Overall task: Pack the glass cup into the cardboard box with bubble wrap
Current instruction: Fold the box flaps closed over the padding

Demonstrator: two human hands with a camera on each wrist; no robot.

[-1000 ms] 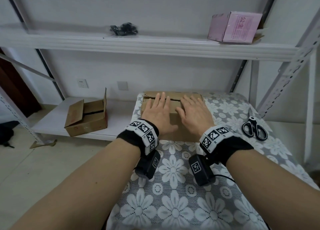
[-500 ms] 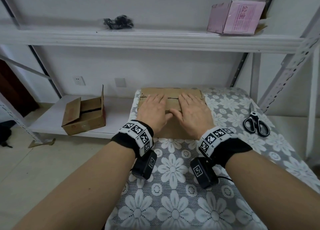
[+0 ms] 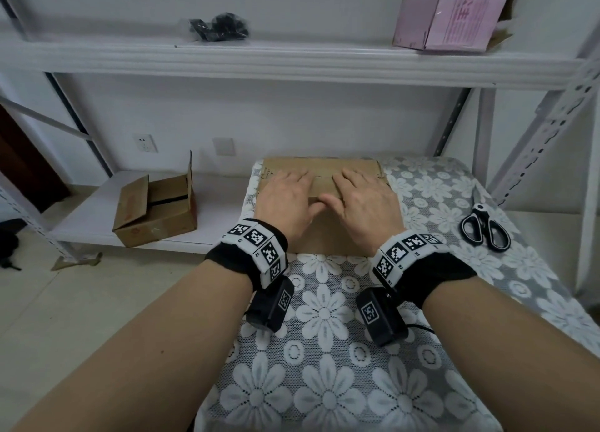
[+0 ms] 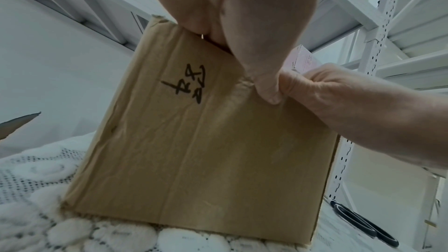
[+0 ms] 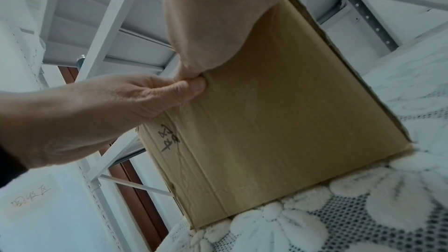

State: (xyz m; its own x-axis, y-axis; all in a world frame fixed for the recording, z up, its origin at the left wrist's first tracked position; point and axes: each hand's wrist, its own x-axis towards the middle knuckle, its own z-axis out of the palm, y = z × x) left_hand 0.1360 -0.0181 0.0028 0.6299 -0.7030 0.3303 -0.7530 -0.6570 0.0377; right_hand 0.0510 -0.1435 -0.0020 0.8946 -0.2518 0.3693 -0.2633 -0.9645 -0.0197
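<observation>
A closed brown cardboard box (image 3: 328, 236) stands at the far end of the flower-patterned table (image 3: 324, 383). My left hand (image 3: 285, 197) and right hand (image 3: 365, 199) lie flat on its top flaps, fingers straight and pointing away from me. Both thumbs hang over the front edge and touch each other. The left wrist view shows the box front (image 4: 206, 150) with black handwriting, my left hand (image 4: 242, 16) above it and the right hand (image 4: 351, 102) beside it. From the right wrist, the box (image 5: 278, 122) sits under my right hand (image 5: 218, 16). Glass cup and bubble wrap are hidden.
Black scissors (image 3: 485, 227) lie on the table to the right of the box. An open cardboard box (image 3: 156, 210) sits on the low shelf to the left. On the upper shelf are a pink box (image 3: 451, 12) and a black bundle (image 3: 220, 27). Metal shelf uprights (image 3: 552, 123) stand at the right.
Both hands have stayed flat on the box top. The thumbs have come together over the front edge, and the fingers have slid slightly apart along the flaps.
</observation>
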